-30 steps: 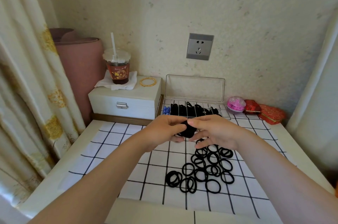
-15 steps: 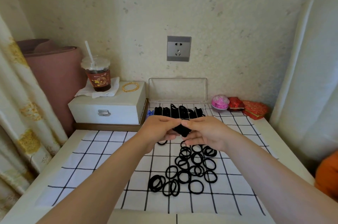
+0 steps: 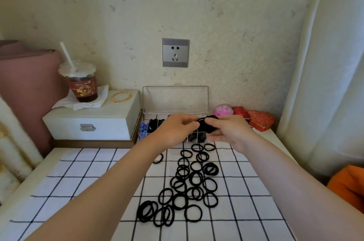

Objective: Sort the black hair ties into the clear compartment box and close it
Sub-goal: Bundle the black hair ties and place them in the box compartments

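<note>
A clear compartment box point(image 3: 175, 100) stands against the wall with its lid upright, black ties in several of its compartments. My left hand point(image 3: 175, 132) and my right hand point(image 3: 228, 130) hover over the box and together pinch a bunch of black hair ties point(image 3: 206, 124). Several loose black hair ties point(image 3: 189, 185) lie scattered on the white checked cloth point(image 3: 88, 181) nearer to me. Both hands hide most of the box's compartments.
A white drawer box point(image 3: 94, 122) stands left of the clear box, bearing an iced drink cup point(image 3: 82, 83) on a napkin and a gold bangle point(image 3: 121, 96). A pink ball point(image 3: 223, 110) and red fabric boxes point(image 3: 258, 120) sit at the right. Curtains hang on both sides.
Both hands have moved away from me with the bunch of ties, from above the cloth to over the box. The camera view has shifted to the right.
</note>
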The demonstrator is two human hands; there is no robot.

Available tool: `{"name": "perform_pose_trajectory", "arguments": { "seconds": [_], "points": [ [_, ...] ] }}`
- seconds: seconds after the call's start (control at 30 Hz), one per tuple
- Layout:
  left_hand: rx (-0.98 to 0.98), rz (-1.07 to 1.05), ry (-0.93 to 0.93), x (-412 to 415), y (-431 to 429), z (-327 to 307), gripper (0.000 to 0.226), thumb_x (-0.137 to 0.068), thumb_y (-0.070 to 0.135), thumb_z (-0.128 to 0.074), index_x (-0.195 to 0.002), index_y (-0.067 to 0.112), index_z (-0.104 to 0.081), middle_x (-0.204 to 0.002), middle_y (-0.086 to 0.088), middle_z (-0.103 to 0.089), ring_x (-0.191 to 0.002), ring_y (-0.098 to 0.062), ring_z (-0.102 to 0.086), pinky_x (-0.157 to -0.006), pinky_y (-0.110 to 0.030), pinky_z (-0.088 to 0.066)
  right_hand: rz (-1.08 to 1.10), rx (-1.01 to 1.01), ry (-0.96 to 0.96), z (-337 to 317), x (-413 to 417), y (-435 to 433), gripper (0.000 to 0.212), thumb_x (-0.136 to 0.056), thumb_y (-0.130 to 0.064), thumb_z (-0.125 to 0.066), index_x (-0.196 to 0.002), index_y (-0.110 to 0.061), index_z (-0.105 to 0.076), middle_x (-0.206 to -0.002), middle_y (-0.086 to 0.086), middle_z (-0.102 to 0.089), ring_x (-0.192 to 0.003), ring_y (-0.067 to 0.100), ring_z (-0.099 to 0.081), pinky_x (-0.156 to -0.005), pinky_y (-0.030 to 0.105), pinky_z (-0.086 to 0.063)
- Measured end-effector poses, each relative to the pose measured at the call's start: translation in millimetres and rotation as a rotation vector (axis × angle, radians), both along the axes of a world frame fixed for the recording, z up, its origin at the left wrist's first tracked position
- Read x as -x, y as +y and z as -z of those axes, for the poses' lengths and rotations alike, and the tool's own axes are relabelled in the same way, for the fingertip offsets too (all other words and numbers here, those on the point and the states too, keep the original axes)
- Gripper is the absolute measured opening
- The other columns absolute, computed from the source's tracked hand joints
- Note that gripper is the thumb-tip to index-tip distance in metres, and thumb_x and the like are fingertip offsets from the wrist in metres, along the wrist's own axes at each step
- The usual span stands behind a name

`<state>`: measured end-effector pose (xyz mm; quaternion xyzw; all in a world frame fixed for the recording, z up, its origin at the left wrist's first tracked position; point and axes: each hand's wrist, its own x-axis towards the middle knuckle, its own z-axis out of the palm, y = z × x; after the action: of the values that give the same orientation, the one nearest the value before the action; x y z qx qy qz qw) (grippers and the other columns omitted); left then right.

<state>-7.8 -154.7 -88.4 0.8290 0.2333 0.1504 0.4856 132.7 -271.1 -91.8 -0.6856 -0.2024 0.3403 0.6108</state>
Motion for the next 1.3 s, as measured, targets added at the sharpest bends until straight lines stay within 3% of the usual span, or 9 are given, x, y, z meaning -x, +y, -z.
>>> {"name": "perform_pose_trajectory", "arguments": {
  "seconds": [0.23,0.33,0.47,0.6,0.73,0.83,1.07,1.13,1.3],
  "points": [
    [-0.421,-0.013,0.118,-38,30,28,0.036,-0.099,0.027,-0.053,-0.135,0.027,-0.058,-0.130,-0.001,-0.061,-0.122,-0.019,-0.054,-0.104,-0.031,-0.042,0.148,0.194,-0.413,17,-29,25,0.010,-0.086,-0.016,-0.077,-0.085,-0.006,-0.076,-0.077,0.013,-0.073,-0.060,0.021,-0.068,-0.068,0.039,-0.063],
    [-0.577,0.016,0.165,-45,38,38,0.039,-0.098,0.035,-0.052,-0.137,0.032,-0.055,-0.133,-0.004,-0.056,-0.128,-0.024,-0.042,-0.110,-0.041,-0.036,0.084,0.377,-0.677,19,-33,35,0.022,-0.085,-0.024,-0.075,-0.073,-0.005,-0.073,-0.069,0.014,-0.068,-0.060,0.021,-0.060,-0.060,0.036,-0.054],
    [-0.633,0.036,0.179,-45,40,45,0.044,-0.098,0.040,-0.049,-0.142,0.034,-0.049,-0.136,-0.004,-0.053,-0.132,-0.024,-0.036,-0.110,-0.040,-0.029,-0.004,0.571,-0.932,16,-37,42,0.025,-0.087,-0.031,-0.071,-0.080,-0.007,-0.075,-0.072,0.005,-0.061,-0.067,0.017,-0.052,-0.046,0.021,-0.028],
    [-0.643,0.026,0.169,-44,39,49,0.046,-0.098,0.042,-0.047,-0.143,0.035,-0.047,-0.134,-0.001,-0.054,-0.132,-0.023,-0.035,-0.110,-0.039,-0.025,-0.068,0.670,-1.039,16,-38,51,0.020,-0.088,-0.025,-0.067,-0.085,-0.009,-0.079,-0.082,0.012,-0.073,-0.069,0.021,-0.061,-0.055,0.027,-0.039],
    [-0.662,0.027,0.158,-46,36,51,0.049,-0.097,0.045,-0.046,-0.145,0.038,-0.041,-0.137,0.001,-0.050,-0.133,-0.021,-0.030,-0.111,-0.038,-0.021,-0.121,0.839,-1.048,17,-40,63,0.018,-0.087,-0.028,-0.066,-0.092,-0.014,-0.076,-0.086,0.005,-0.068,-0.074,0.020,-0.060,-0.049,0.024,-0.035],
    [-0.661,0.043,0.147,-48,33,53,0.050,-0.097,0.047,-0.046,-0.145,0.042,-0.039,-0.140,0.002,-0.046,-0.135,-0.020,-0.026,-0.111,-0.037,-0.019,-0.135,0.870,-1.010,22,-39,63,0.015,-0.088,-0.025,-0.064,-0.095,-0.013,-0.071,-0.079,0.004,-0.064,-0.076,0.023,-0.064,-0.058,0.025,-0.045],
    [-0.711,0.055,0.209,-52,30,55,0.048,-0.096,0.053,-0.041,-0.144,0.049,-0.036,-0.146,0.002,-0.037,-0.139,-0.019,-0.020,-0.113,-0.040,-0.016,-0.372,0.652,-0.827,9,-39,40,0.032,-0.099,-0.019,-0.047,-0.125,-0.019,-0.065,-0.081,0.001,-0.062,-0.063,0.012,-0.053,-0.052,0.022,-0.043],
    [-0.704,0.058,0.216,-53,30,54,0.048,-0.096,0.054,-0.041,-0.144,0.049,-0.037,-0.147,0.001,-0.036,-0.139,-0.019,-0.019,-0.113,-0.040,-0.016,-0.357,0.590,-0.757,7,-37,34,0.040,-0.098,-0.019,-0.046,-0.136,-0.025,-0.056,-0.091,0.004,-0.066,-0.070,0.018,-0.059,-0.058,0.028,-0.052],
    [-0.684,0.059,0.215,-52,31,54,0.049,-0.096,0.055,-0.042,-0.144,0.049,-0.037,-0.146,0.002,-0.036,-0.140,-0.018,-0.019,-0.114,-0.039,-0.015,-0.279,0.497,-1.013,10,-34,14,0.033,-0.092,-0.020,-0.052,-0.116,-0.033,-0.072,-0.099,-0.003,-0.074,-0.092,0.019,-0.067,-0.085,0.041,-0.055]
  ]
}}
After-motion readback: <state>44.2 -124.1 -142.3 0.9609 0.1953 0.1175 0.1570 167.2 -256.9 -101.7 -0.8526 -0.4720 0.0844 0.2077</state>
